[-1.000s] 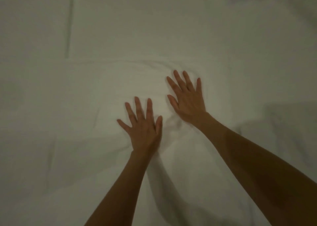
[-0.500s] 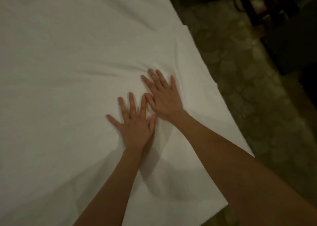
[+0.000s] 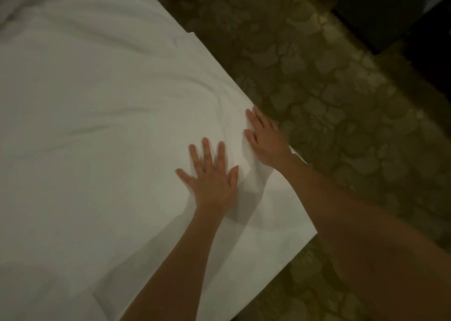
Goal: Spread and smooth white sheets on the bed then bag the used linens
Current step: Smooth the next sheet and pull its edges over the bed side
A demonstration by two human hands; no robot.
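The white sheet [image 3: 102, 130] lay spread over the bed under both your hands, reaching to the bed's edge just past your right hand, with patterned carpet [image 3: 329, 96] beyond that edge. Your left hand [image 3: 210, 172] pressed flat on the sheet with its fingers straight and fanned wide, holding nothing. Your right hand [image 3: 267, 141] sat just beside it, toward the edge, also flat with its fingers extended; a raised fold of cloth stood between the two hands, against your right thumb. The light was dim and the frame soft, so you may have been nipping that fold with the thumb, though it read more like a flat push.

You were in the smoothing step, working the cloth out toward the edge. Long soft creases ran across the sheet ahead of your left fingertips, so the smoothing looked unfinished. No bag or used linens showed anywhere near your hands.

The next move called for your right hand to push that fold out over the edge while your left hand pinned the cloth behind it, then a sweep forward across the creases beyond your fingertips
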